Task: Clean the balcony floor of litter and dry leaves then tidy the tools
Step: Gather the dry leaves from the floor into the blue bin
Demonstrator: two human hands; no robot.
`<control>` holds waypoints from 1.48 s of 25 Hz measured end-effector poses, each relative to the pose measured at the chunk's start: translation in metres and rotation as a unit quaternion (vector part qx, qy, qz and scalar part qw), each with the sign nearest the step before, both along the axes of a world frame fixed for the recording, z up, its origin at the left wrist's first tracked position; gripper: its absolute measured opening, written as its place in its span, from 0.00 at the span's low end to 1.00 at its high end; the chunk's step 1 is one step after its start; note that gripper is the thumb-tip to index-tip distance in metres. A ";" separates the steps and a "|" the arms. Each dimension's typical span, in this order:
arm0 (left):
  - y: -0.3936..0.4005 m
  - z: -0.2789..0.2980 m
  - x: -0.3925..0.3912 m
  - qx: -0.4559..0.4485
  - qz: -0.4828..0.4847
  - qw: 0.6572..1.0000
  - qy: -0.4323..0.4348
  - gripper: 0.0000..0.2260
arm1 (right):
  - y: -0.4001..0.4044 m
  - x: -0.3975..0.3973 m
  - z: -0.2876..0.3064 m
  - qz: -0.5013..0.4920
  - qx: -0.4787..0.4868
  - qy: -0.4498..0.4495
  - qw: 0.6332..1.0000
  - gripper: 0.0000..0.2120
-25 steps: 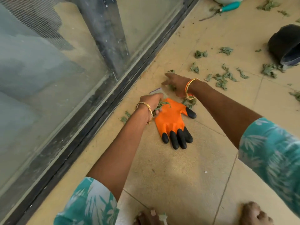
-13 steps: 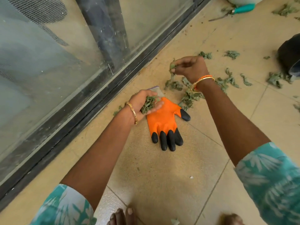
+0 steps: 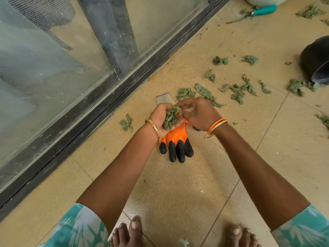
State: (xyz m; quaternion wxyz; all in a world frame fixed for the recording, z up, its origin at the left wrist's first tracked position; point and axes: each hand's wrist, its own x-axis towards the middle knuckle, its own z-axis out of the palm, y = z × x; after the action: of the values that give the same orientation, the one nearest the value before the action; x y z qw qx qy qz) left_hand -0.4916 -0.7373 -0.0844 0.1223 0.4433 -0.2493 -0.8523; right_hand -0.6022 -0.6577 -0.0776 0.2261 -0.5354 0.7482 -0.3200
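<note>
My left hand (image 3: 161,118) is cupped palm up and holds a bunch of dry green leaves (image 3: 171,117). My right hand (image 3: 201,113) meets it from the right, its fingers curled over the bunch. Both hands hover above an orange glove with black fingertips (image 3: 178,141) that lies flat on the beige tiled floor (image 3: 178,189). More dry leaves (image 3: 239,90) lie scattered on the tiles beyond the hands, and a small clump (image 3: 126,122) lies by the door track.
A glass sliding door with a dark metal track (image 3: 99,104) runs along the left. A teal-handled garden tool (image 3: 261,10) lies at the top right near a pale pot. A black pot (image 3: 316,63) lies on its side at the right edge. My bare feet (image 3: 131,232) are at the bottom.
My right hand came back from the leaves further out and joined my left hand over the glove. The bunch in my left hand has grown.
</note>
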 end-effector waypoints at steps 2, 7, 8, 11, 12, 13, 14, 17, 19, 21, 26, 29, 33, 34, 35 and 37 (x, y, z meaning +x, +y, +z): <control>-0.007 -0.001 0.002 -0.003 0.032 0.999 -0.042 0.12 | -0.006 -0.020 0.005 -0.033 -0.011 -0.008 0.999 0.15; -0.019 -0.003 0.012 -0.050 0.032 0.994 -0.095 0.11 | -0.057 -0.055 -0.023 0.037 0.108 0.114 0.987 0.24; -0.020 -0.004 0.012 -0.054 0.033 0.993 -0.101 0.11 | -0.064 -0.053 -0.033 0.064 0.125 0.145 0.979 0.25; -0.023 -0.008 0.015 -0.064 0.015 0.991 -0.121 0.10 | -0.062 -0.038 -0.065 0.073 0.077 0.222 0.969 0.17; -0.023 -0.009 0.017 -0.062 0.006 0.991 -0.119 0.10 | -0.058 -0.035 -0.076 0.064 0.040 0.236 0.969 0.15; -0.022 -0.009 0.018 -0.060 -0.006 0.991 -0.116 0.11 | -0.054 -0.034 -0.083 0.053 0.012 0.242 0.969 0.12; -0.022 -0.008 0.018 -0.058 -0.020 0.991 -0.115 0.11 | -0.053 -0.035 -0.088 0.037 -0.015 0.245 0.969 0.11; -0.020 -0.006 0.017 -0.054 -0.044 0.991 -0.111 0.11 | -0.056 -0.041 -0.075 0.006 -0.041 0.199 0.979 0.12; -0.019 -0.005 0.015 -0.043 -0.030 0.995 -0.083 0.09 | -0.055 -0.046 -0.053 -0.059 -0.034 0.099 0.993 0.10; -0.018 -0.002 0.014 -0.022 -0.016 0.998 -0.048 0.07 | -0.050 -0.050 -0.027 -0.157 -0.047 -0.102 0.981 0.06; -0.013 0.001 0.011 0.026 -0.020 0.999 0.039 0.09 | -0.017 -0.025 0.010 -0.191 -0.052 -0.449 0.872 0.05; -0.008 0.001 0.007 0.025 -0.049 0.995 0.079 0.13 | -0.005 0.003 0.002 -0.146 -0.047 -0.305 0.940 0.03; -0.003 0.001 0.002 0.013 -0.040 0.999 0.021 0.13 | -0.003 0.007 -0.009 -0.087 -0.006 -0.030 0.996 0.07; -0.005 0.000 0.003 0.011 -0.026 1.000 -0.009 0.13 | -0.003 0.000 -0.005 -0.086 -0.006 -0.020 0.996 0.08; -0.007 -0.001 0.005 0.011 -0.010 0.999 -0.035 0.12 | -0.005 -0.011 -0.002 -0.094 -0.012 -0.014 0.995 0.10; -0.012 -0.003 0.009 0.009 0.008 0.998 -0.066 0.12 | -0.015 -0.044 -0.006 -0.113 0.009 0.025 0.993 0.14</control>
State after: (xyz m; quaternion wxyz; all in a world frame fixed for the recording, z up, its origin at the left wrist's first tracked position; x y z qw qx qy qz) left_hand -0.4822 -0.7491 -0.0875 0.1085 0.5018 -0.2453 -0.8224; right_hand -0.6461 -0.6727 -0.0840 0.1750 -0.4534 0.8120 -0.3231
